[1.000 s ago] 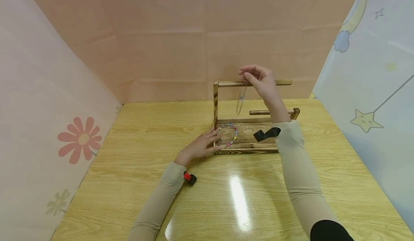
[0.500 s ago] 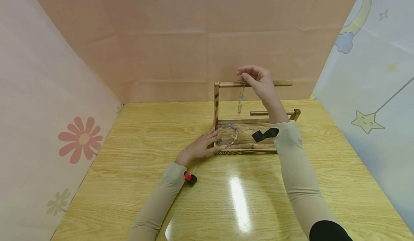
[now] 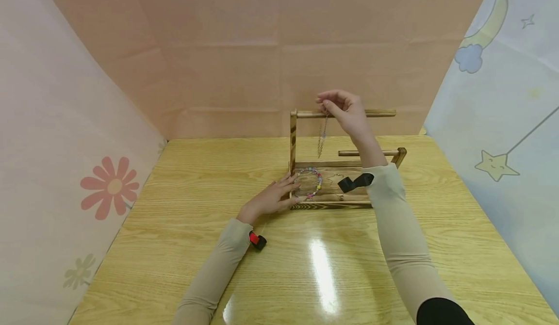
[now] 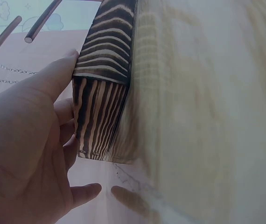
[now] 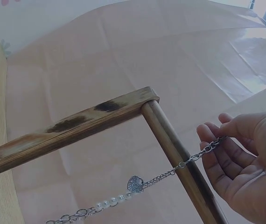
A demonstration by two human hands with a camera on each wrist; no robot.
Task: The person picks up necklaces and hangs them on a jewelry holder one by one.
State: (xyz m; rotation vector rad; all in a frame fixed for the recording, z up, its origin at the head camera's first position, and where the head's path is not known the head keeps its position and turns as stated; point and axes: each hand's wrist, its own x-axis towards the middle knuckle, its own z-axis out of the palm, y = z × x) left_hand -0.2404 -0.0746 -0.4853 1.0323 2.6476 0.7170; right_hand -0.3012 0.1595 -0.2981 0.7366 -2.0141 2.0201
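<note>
My right hand (image 3: 347,114) is at the upper bar (image 5: 182,163) of a wooden jewelry stand, pinching the end of a silver chain bracelet (image 5: 156,178). The chain crosses the bar and hangs down; white pearl beads (image 5: 114,200) and a heart charm (image 5: 135,184) show in the right wrist view. My left hand (image 3: 271,196) rests with spread fingers at the left end of the stand's tray (image 4: 98,112), the thumb along its striped front. A colorful beaded bracelet (image 3: 319,179) lies in the tray beside the left fingers.
A thin chain (image 3: 335,177) lies farther right in the tray. The stand's lower bar (image 3: 349,153) juts left from a short post (image 3: 399,155), partly behind my right forearm. The stand sits on a wooden table (image 3: 209,170) before a pinkish backdrop (image 3: 218,63).
My right hand has shifted slightly left along the upper bar, and the hanging chain has swung and shifted left with it. The left hand has stayed at the tray's end.
</note>
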